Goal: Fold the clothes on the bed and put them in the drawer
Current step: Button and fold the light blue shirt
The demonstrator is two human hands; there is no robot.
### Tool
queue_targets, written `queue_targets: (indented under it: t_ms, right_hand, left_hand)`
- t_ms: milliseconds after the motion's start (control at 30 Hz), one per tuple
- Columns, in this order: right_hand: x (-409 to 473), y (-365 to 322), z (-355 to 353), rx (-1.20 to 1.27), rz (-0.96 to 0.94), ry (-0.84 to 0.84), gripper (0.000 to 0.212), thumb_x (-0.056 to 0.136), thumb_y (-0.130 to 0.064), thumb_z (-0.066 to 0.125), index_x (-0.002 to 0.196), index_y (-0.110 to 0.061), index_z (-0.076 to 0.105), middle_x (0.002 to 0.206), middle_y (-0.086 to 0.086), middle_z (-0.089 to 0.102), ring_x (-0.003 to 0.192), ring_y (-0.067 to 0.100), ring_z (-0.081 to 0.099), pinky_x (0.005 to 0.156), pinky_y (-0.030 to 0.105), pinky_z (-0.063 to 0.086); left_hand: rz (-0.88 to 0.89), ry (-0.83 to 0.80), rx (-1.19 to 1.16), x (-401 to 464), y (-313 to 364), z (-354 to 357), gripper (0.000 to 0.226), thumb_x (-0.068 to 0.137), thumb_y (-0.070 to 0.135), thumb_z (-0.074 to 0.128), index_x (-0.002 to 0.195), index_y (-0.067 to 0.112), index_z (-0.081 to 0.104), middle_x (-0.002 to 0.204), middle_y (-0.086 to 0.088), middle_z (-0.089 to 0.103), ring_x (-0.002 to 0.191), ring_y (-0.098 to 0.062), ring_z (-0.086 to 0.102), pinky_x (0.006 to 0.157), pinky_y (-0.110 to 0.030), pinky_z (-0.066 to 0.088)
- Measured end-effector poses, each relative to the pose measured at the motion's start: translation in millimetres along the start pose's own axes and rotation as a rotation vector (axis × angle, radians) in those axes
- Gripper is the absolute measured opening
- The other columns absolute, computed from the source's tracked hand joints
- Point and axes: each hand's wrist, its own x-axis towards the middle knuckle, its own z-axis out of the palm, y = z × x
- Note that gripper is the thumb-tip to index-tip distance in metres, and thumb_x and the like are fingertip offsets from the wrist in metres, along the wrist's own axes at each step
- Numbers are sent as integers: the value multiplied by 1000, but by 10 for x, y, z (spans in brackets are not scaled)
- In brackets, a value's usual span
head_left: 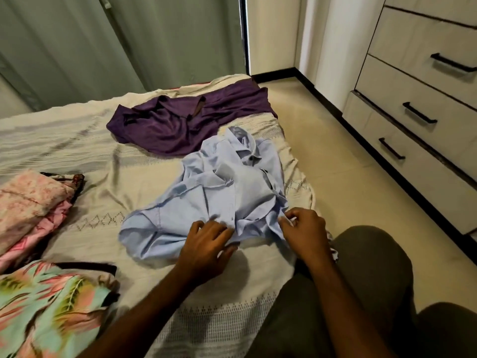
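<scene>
Blue shirt [222, 192]: crumpled on the bed [77, 140], near its right edge.
Left hand [206, 244]: fingers spread, resting on the shirt's near hem.
Right hand [302, 228]: pinches the shirt's right corner.
Purple garment [180, 122]: lies beyond the shirt.
Drawers [418, 115]: right, across the floor, closed.

We see a pale blue shirt [219, 192], a purple garment [180, 120] at twelve o'clock, pink floral cloth [28, 202] at nine, and a mint-and-pink leaf print [51, 306] at seven.
</scene>
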Motion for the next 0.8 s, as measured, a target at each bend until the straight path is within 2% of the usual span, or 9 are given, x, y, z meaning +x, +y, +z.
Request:
queue_targets:
  t_ms: [100, 167, 267, 400, 500, 600, 667, 733, 800]
  right_hand:
    - [-16, 21, -49, 12, 56, 5, 14, 90, -25, 69, 80, -15, 72, 69, -5, 62, 69, 17, 60, 61, 26, 41]
    - [-20, 16, -56, 20, 74, -9, 12, 90, -26, 70, 83, -16, 73, 71, -7, 62, 68, 14, 59, 56, 21, 39]
    - [-20, 20, -43, 12, 70, -21, 10, 90, -27, 70, 88, -19, 75, 80, -6, 67, 68, 7, 57, 55, 16, 37]
    - [-31, 29, -39, 19, 68, -4, 12, 89, -25, 71, 95, -16, 77, 85, -2, 69, 74, 13, 58, 68, 22, 40]
    - [-19, 27, -34, 29, 64, -1, 11, 89, -25, 71, 92, -17, 77, 89, 1, 73, 73, 13, 59, 67, 22, 40]
    - [-7, 9, -48, 15, 56, -31, 10, 90, -25, 71, 92, -18, 76, 87, -1, 71, 67, 7, 57, 56, 20, 39]
    - [-28, 18, -53, 16, 61, -51, 8, 89, -26, 71, 89, -21, 76, 82, -3, 69, 64, 1, 56, 53, 15, 37]
    - [-55, 22, -47, 22, 67, -57, 7, 88, -29, 72, 85, -24, 76, 76, -6, 69, 63, 1, 58, 52, 18, 38]
    - [-69, 28, -37, 84, 82, -45, 7, 86, -30, 74, 83, -25, 77, 75, -9, 71, 66, 2, 63, 56, 20, 42]
  left_hand:
    - [-6, 123, -77, 74, 138, -73, 15, 88, 17, 70, 101, 12, 67, 97, -7, 65, 91, -30, 60, 78, -41, 43]
    - [50, 97, -87, 243, 154, -106, 21, 89, 17, 66, 110, 15, 63, 108, -6, 64, 100, -30, 60, 80, -43, 44]
    - [141, -124, 4, 434, 18, -66, 46, 80, 42, 77, 120, 26, 62, 134, -1, 58, 130, -24, 48, 95, -47, 36]
    - [159, -385, 119, 484, -305, -77, 58, 57, 60, 85, 104, 30, 70, 143, -4, 53, 138, -25, 34, 99, -50, 26]
    - [89, -318, 147, 447, -476, -269, 57, 59, 49, 89, 107, 29, 67, 149, -10, 48, 140, -31, 36, 100, -54, 29]
    - [115, -230, 129, 311, -423, -437, 40, 70, 45, 83, 103, 30, 70, 153, -9, 45, 143, -29, 37, 102, -56, 30]
    - [248, -285, 83, 85, -249, -440, 41, 76, 58, 73, 106, 31, 70, 148, -2, 54, 138, -21, 46, 106, -57, 32]
    - [337, -332, 46, -130, -95, -399, 55, 81, 67, 62, 119, 28, 68, 131, 5, 67, 122, -14, 61, 102, -57, 42]
    - [269, -224, 1, -188, 14, -346, 54, 87, 60, 57, 123, 21, 67, 118, 2, 73, 109, -16, 67, 98, -50, 49]
